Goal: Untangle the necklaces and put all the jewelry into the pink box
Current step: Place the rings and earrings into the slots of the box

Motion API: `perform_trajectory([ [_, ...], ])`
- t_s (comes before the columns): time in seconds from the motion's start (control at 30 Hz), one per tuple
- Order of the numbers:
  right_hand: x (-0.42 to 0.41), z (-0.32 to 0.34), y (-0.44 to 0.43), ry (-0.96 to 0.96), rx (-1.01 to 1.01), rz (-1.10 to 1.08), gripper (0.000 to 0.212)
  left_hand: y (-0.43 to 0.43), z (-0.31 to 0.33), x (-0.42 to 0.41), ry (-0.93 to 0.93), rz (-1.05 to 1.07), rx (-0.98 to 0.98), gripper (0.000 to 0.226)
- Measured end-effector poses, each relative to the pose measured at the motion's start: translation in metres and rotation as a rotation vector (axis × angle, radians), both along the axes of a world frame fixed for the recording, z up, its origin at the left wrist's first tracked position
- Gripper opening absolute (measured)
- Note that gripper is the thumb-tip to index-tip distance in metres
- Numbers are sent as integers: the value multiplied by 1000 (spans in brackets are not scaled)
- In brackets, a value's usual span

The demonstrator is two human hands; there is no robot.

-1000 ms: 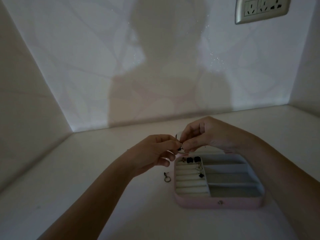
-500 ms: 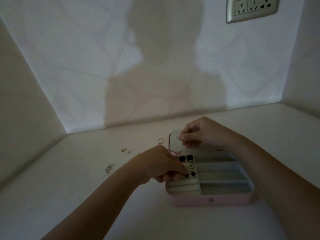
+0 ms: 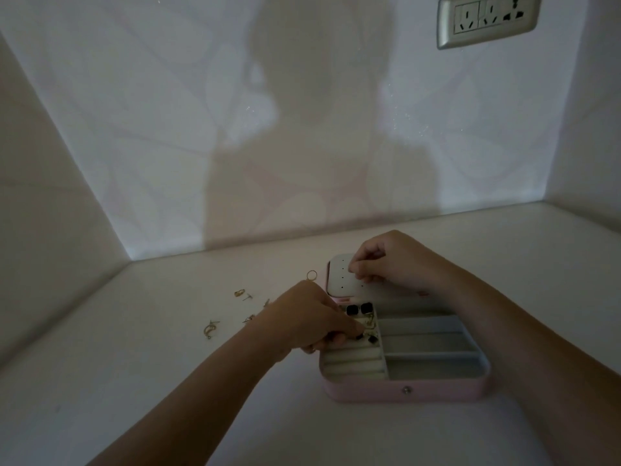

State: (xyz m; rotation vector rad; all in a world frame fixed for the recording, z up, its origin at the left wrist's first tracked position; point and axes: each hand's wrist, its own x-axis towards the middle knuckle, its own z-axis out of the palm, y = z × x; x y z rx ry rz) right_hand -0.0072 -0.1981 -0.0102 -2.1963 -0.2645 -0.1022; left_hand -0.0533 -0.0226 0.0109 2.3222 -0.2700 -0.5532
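The open pink box (image 3: 403, 391) lies on the white counter, its ring rolls on the left and long compartments on the right. Two black square earrings (image 3: 359, 309) sit at the top of the rolls. My left hand (image 3: 312, 322) reaches over the rolls and pinches a small dark earring (image 3: 360, 337) beside another black piece (image 3: 372, 339). My right hand (image 3: 396, 262) hovers over the white perforated lid panel (image 3: 341, 280), fingertips pinched; what it holds is too small to see. Several gold earrings (image 3: 211, 329) lie loose to the left, and a gold ring (image 3: 312, 274) lies by the lid.
Walls close in at the back and on both sides of the counter. A silver power socket (image 3: 487, 18) sits high on the back wall. Bare counter lies in front of the box.
My hands parted from in front of me. The left hand dropped onto the box's ring rolls with the dark earring; the right hand moved back over the lid panel. The view shifted, showing loose earrings at left.
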Motion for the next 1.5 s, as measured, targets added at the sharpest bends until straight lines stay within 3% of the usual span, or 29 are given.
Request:
perform_trajectory([
  [0.27, 6, -9, -4, -154, -322, -153, 12, -1, -6, 0, -63, -30, 21, 15],
  [0.77, 10, -11, -3, -176, -381, -110, 15, -9, -15, 2, -241, -16, 213, 25],
  [1.03, 7, -9, -2, -159, -392, -104, 14, -1, -12, 3, -264, -84, 221, 26],
  [1.17, 4, -7, 0, -164, -406, -103, 16, 27, 10, 19, -322, 12, 174, 32],
  [1.33, 2, -11, 5, -122, -435, 12, 28, 84, 15, 52, -370, 147, 161, 17],
  [1.4, 3, -13, 6, -113, -436, 43, 33, 99, 5, 61, -310, 138, 233, 6],
  [1.5, 1, -12, 8, -111, -462, 60, 35, 108, -5, 66, -310, 52, 301, 10],
])
